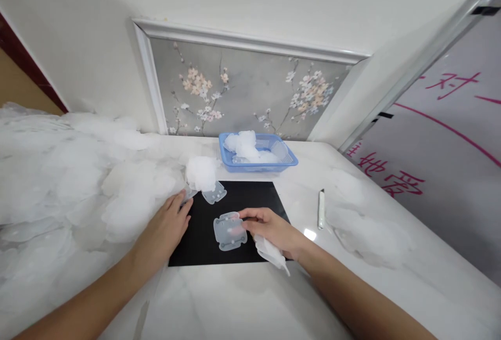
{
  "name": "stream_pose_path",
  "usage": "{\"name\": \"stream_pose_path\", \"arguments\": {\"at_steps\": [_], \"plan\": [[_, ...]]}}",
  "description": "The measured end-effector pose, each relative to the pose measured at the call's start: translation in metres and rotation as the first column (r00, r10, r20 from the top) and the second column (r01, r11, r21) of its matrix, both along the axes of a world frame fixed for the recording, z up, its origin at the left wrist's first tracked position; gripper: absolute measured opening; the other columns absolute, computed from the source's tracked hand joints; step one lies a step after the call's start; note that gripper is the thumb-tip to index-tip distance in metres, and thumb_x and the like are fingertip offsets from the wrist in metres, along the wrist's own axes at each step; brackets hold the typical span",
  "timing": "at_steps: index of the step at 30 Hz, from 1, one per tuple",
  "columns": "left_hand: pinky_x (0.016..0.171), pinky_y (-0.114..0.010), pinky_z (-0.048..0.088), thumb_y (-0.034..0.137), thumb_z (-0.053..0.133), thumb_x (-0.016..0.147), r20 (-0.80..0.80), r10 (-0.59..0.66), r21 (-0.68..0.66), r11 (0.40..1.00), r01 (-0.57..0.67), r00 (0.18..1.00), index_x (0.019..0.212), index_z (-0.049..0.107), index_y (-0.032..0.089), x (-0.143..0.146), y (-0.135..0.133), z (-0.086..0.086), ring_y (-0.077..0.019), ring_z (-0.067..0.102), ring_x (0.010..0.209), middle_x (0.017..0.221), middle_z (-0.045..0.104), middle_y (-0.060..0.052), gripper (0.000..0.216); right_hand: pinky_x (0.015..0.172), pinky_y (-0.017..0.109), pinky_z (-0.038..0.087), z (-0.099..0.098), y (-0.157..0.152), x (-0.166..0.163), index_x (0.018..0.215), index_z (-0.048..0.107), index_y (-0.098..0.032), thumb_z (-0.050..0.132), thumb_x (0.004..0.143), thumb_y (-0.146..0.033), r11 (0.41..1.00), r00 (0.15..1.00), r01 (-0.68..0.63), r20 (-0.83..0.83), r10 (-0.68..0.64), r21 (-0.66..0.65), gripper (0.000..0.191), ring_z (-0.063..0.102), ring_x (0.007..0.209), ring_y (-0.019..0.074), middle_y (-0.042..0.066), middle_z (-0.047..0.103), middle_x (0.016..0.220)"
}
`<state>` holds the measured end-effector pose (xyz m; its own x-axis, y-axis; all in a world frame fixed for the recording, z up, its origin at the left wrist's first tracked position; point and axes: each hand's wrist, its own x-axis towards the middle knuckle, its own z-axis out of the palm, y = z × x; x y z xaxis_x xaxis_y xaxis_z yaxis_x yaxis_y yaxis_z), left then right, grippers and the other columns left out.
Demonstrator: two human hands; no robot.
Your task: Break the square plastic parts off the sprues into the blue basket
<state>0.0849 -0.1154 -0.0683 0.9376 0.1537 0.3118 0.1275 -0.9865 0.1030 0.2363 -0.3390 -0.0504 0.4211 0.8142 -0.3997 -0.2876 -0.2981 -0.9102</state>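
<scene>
My right hand (274, 230) holds a translucent plastic piece (230, 231) over a black mat (203, 243), fingers pinched on its right edge. A crumpled white cloth (271, 253) is tucked under the same hand's palm. My left hand (166, 227) lies on the mat's left edge with its fingers reaching toward another translucent piece (214, 192) at the mat's far left corner. Just behind that piece stands a small stack of similar white pieces (201, 172).
A big heap of translucent plastic pieces (78, 173) covers the table's left side. A blue basket (287, 161) holding more pieces stands at the back by the wall. A white pen-like tool (321, 208) and more clear pieces (368, 230) lie on the right.
</scene>
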Motion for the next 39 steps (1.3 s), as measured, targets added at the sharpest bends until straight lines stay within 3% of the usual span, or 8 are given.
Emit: {"name": "stream_pose_path", "arguments": {"at_steps": [8, 16, 24, 29, 31, 34, 37, 39], "plan": [[0.084, -0.039, 0.054, 0.024, 0.035, 0.094, -0.036, -0.004, -0.117, 0.993, 0.0, 0.999, 0.107, 0.067, 0.022, -0.01, 0.007, 0.022, -0.0233, 0.064, 0.098, 0.109, 0.069, -0.008, 0.034, 0.041, 0.022, 0.017, 0.0, 0.001, 0.001, 0.098, 0.068, -0.018, 0.069, 0.072, -0.034, 1.0, 1.0, 0.006, -0.006, -0.006, 0.011, 0.03, 0.028, 0.041, 0.0061, -0.008, 0.04, 0.049], [0.071, -0.039, 0.049, 0.018, 0.041, 0.092, -0.151, 0.08, 0.25, 0.967, -0.041, 0.985, 0.107, 0.062, 0.017, 0.006, 0.002, 0.034, -0.0266, 0.06, 0.084, 0.099, 0.063, -0.011, 0.026, 0.042, 0.022, 0.017, 0.006, 0.002, -0.002, 0.095, 0.068, -0.018, 0.07, 0.067, -0.032, 0.999, 0.999, 0.035, -0.004, -0.035, 0.008, 0.031, 0.03, 0.041, 0.0057, -0.007, 0.047, 0.052], [0.068, -0.036, 0.045, 0.008, 0.036, 0.089, -0.098, 0.094, 0.286, 0.956, -0.063, 0.991, 0.077, 0.057, 0.019, 0.006, 0.003, 0.04, -0.0234, 0.057, 0.078, 0.08, 0.059, -0.007, 0.027, 0.043, 0.023, 0.017, 0.008, 0.003, -0.003, 0.091, 0.067, -0.018, 0.072, 0.066, -0.032, 0.999, 0.999, 0.031, -0.039, -0.03, 0.02, 0.029, 0.031, 0.041, 0.0062, -0.008, 0.047, 0.049], [0.077, -0.038, 0.044, 0.015, 0.041, 0.086, 0.109, -0.044, -0.091, 0.994, 0.054, 0.993, 0.078, 0.052, 0.02, -0.001, -0.021, 0.053, -0.0244, 0.056, 0.087, 0.093, 0.061, -0.008, 0.014, 0.043, 0.022, 0.019, 0.009, 0.003, -0.001, 0.089, 0.066, -0.018, 0.072, 0.066, -0.032, 0.999, 0.998, 0.038, -0.054, -0.036, 0.034, 0.027, 0.034, 0.042, 0.0065, -0.008, 0.048, 0.049], [0.071, -0.033, 0.044, 0.025, 0.041, 0.089, 0.047, -0.03, -0.456, 0.889, 0.048, 0.998, 0.078, 0.048, 0.021, -0.005, -0.028, 0.054, -0.0201, 0.056, 0.081, 0.095, 0.06, -0.005, 0.014, 0.043, 0.022, 0.019, 0.009, 0.002, -0.001, 0.09, 0.066, -0.017, 0.073, 0.067, -0.032, 0.999, 0.998, 0.034, -0.058, -0.033, 0.029, 0.028, 0.034, 0.041, 0.0063, -0.008, 0.047, 0.048], [0.054, -0.025, 0.037, 0.043, 0.044, 0.092, -0.158, -0.025, -0.868, 0.48, -0.127, 0.987, 0.077, 0.044, 0.022, -0.009, -0.029, 0.05, -0.0131, 0.048, 0.062, 0.078, 0.055, 0.002, 0.026, 0.042, 0.023, 0.018, 0.01, 0.002, 0.0, 0.09, 0.066, -0.017, 0.074, 0.066, -0.033, 0.999, 0.997, 0.04, -0.069, -0.038, 0.02, 0.03, 0.033, 0.04, 0.006, -0.009, 0.046, 0.046], [0.054, -0.022, 0.039, 0.053, 0.055, 0.086, -0.232, -0.067, -0.973, 0.002, -0.233, 0.97, 0.077, 0.043, 0.022, -0.008, -0.023, 0.046, -0.0116, 0.05, 0.061, 0.068, 0.05, 0.005, 0.035, 0.042, 0.022, 0.019, 0.01, 0.002, -0.001, 0.09, 0.065, -0.017, 0.075, 0.064, -0.035, 0.999, 0.996, 0.04, -0.086, -0.038, 0.018, 0.032, 0.033, 0.039, 0.0059, -0.009, 0.046, 0.046], [0.066, -0.027, 0.048, 0.05, 0.064, 0.083, -0.221, -0.094, -0.942, -0.236, -0.237, 0.971, 0.086, 0.048, 0.022, -0.006, -0.021, 0.046, -0.0155, 0.06, 0.074, 0.08, 0.06, 0.002, 0.032, 0.042, 0.022, 0.021, 0.01, 0.003, -0.001, 0.086, 0.064, -0.018, 0.076, 0.064, -0.037, 0.998, 0.995, 0.057, -0.086, -0.054, 0.027, 0.032, 0.034, 0.04, 0.0061, -0.009, 0.047, 0.047]]}}
